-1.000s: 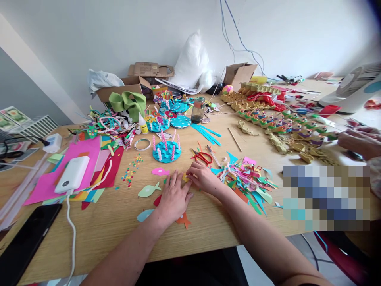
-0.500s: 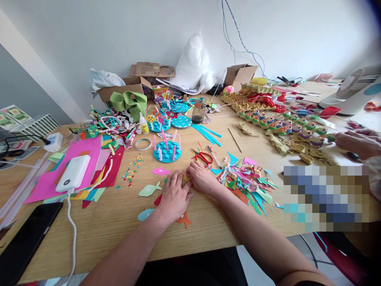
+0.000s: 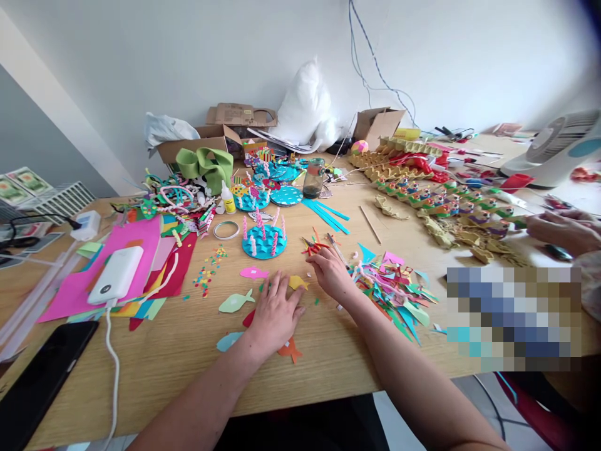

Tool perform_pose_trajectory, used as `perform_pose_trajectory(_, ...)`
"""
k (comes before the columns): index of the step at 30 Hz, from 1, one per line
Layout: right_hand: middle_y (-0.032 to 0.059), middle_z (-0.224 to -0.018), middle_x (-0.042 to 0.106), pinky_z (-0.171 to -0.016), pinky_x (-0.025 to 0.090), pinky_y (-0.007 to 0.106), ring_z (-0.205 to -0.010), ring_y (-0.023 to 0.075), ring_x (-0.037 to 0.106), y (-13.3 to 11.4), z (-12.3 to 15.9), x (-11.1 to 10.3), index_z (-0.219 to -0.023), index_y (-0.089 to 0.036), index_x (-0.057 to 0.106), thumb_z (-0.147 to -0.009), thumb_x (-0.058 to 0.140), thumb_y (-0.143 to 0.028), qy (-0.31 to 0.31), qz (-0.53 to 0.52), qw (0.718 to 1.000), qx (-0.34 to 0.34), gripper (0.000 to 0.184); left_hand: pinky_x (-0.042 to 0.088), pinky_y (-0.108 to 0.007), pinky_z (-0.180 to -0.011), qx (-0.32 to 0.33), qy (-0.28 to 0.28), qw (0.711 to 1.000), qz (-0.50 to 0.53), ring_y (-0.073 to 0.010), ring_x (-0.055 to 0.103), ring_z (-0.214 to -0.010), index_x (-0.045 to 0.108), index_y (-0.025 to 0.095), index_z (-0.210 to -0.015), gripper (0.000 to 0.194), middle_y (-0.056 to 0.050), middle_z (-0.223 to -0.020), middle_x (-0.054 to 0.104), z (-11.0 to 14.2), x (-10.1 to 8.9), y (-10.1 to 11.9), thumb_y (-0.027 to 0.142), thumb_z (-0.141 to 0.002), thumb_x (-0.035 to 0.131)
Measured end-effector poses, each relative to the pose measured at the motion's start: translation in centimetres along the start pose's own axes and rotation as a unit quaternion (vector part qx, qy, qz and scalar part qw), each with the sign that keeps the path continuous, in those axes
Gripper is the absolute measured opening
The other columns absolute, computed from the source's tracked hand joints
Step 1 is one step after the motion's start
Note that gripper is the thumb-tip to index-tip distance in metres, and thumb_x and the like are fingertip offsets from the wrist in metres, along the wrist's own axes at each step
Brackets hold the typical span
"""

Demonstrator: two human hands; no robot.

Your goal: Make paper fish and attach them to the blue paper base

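My left hand [image 3: 276, 308] lies flat with its fingers spread, touching the yellow paper fish [image 3: 297, 282]. Partly beneath it are a red paper fish [image 3: 248, 318] and an orange one [image 3: 291, 351]. A pale blue fish [image 3: 229, 341], a light green fish [image 3: 235, 302] and a pink fish [image 3: 254, 272] with a small white square lie to its left. My right hand [image 3: 331, 274] is closed, fingers bent, at the red-handled scissors [image 3: 312, 245], which it partly covers. What its fingertips hold, if anything, is hidden.
Coloured paper scraps [image 3: 394, 282] are heaped right of my right hand. Ahead stands a blue round base with pink twisted posts [image 3: 264, 241]. A tape roll [image 3: 226, 230], glue bottle [image 3: 228, 199], power bank [image 3: 115, 275] and phone [image 3: 44, 382] lie leftward. Another person's hand [image 3: 561, 232] is far right.
My right hand has moved from the yellow fish up and right to the scissors, uncovering the fish and small bits on the table. My left hand has stayed nearly still.
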State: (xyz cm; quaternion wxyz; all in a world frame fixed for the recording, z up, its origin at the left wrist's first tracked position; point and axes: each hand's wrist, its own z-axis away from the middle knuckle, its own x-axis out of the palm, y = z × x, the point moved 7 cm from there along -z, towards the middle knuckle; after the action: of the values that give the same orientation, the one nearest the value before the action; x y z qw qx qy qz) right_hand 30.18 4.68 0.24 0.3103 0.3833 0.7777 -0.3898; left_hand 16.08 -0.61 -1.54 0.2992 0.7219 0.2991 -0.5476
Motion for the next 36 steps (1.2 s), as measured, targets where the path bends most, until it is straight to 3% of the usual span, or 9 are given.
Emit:
perform_pose_trajectory(4,0.0098,-0.093,0.062,-0.084,0.046,0.038,-0.094,0.0236,0.054,-0.1,-0.2,-0.8,-0.107,-0.020,0.063,-0.090,0.041,-0.015,0.026,-0.051,0.998,0.018,0.028,0.032,-0.056,-0.109,-0.001,-0.004,1.000,0.000,-0.0345,0.033,-0.136,0.054,0.027,-0.131,0.042,-0.013,-0.136,0.051,0.0,-0.1,-0.1,0.039,-0.091,0.050)
perform_pose_trajectory(7,0.0065,-0.085,0.062,-0.081,0.047,0.037,-0.086,0.0220,0.056,0.5,-0.1,-1.2,-0.125,-0.018,0.051,-0.088,0.045,-0.016,0.049,-0.094,0.993,0.060,0.037,0.032,-0.056,-0.109,0.006,0.002,1.000,0.011,-0.0339,0.033,-0.136,0.048,0.027,-0.136,0.045,-0.012,-0.136,0.052,0.0,-0.3,-0.1,0.038,-0.092,0.049)
perform_pose_trajectory(10,0.0054,-0.081,0.062,-0.078,0.047,0.036,-0.083,0.0217,0.057,1.0,-0.1,-1.1,-0.108,-0.019,0.058,-0.086,0.050,-0.021,0.052,-0.104,0.990,0.078,0.023,0.033,-0.053,-0.110,0.005,0.010,0.999,0.038,-0.0317,0.034,-0.136,0.047,0.018,-0.135,0.045,-0.013,-0.133,0.055,-0.2,-0.6,-0.4,0.034,-0.093,0.048)
perform_pose_trajectory(13,0.0069,-0.088,0.064,-0.080,0.046,0.035,-0.087,0.0213,0.057,0.9,0.0,-1.1,-0.087,-0.020,0.062,-0.087,0.050,-0.023,0.047,-0.097,0.992,0.064,0.012,0.035,-0.051,-0.109,-0.010,0.020,0.998,0.065,-0.0294,0.036,-0.135,0.057,0.012,-0.121,0.035,-0.013,-0.127,0.060,-0.4,-0.9,-1.0,0.031,-0.093,0.048)
perform_pose_trajectory(16,0.0063,-0.087,0.063,-0.079,0.046,0.034,-0.088,0.0208,0.057,0.7,0.0,-1.3,-0.084,-0.021,0.062,-0.087,0.049,-0.022,0.049,-0.097,0.992,0.058,0.014,0.037,-0.049,-0.109,-0.015,0.038,0.996,0.085,-0.0275,0.039,-0.133,0.065,0.014,-0.107,0.028,-0.012,-0.125,0.061,-0.5,-1.2,-1.3,0.030,-0.094,0.046)
perform_pose_trajectory(20,0.0068,-0.087,0.064,-0.079,0.046,0.033,-0.088,0.0208,0.057,0.1,0.0,-1.4,-0.084,-0.020,0.063,-0.087,0.050,-0.021,0.049,-0.101,0.993,0.046,0.013,0.039,-0.048,-0.107,-0.012,0.063,0.990,0.125,-0.0251,0.045,-0.128,0.068,0.018,-0.104,0.027,-0.010,-0.124,0.062,-0.7,-1.4,-1.9,0.028,-0.094,0.045)
perform_pose_trajectory(26,0.0069,-0.084,0.060,-0.080,0.044,0.034,-0.087,0.0210,0.055,-0.9,0.0,-1.8,-0.082,-0.020,0.063,-0.087,0.051,-0.020,0.046,-0.107,0.993,0.031,0.014,0.045,-0.044,-0.102,-0.077,0.145,0.970,0.181,-0.0218,0.055,-0.115,0.069,0.017,-0.097,0.028,-0.009,-0.114,0.067,-0.8,-4.0,-5.4,0.027,-0.094,0.044)
perform_pose_trajectory(31,0.0073,-0.085,0.058,-0.079,0.044,0.034,-0.087,0.0208,0.053,-1.6,0.1,-1.4,-0.083,-0.019,0.064,-0.090,0.048,-0.022,0.032,-0.133,0.991,-0.003,0.017,0.041,-0.044,-0.106,-0.058,0.066,0.991,0.101,-0.0225,0.055,-0.112,0.071,0.016,-0.096,0.026,-0.008,-0.107,0.070,0.2,-5.5,-5.1,0.027,-0.093,0.047)
perform_pose_trajectory(36,0.0063,-0.086,0.059,-0.078,0.045,0.032,-0.085,0.0184,0.055,-2.2,0.2,-0.5,-0.090,-0.019,0.066,-0.090,0.050,-0.021,0.006,-0.180,0.984,0.006,0.016,0.038,-0.046,-0.107,-0.040,0.027,0.998,0.028,-0.0246,0.050,-0.119,0.071,0.020,-0.100,0.026,-0.008,-0.116,0.066,2.1,-5.0,-3.6,0.028,-0.093,0.048)
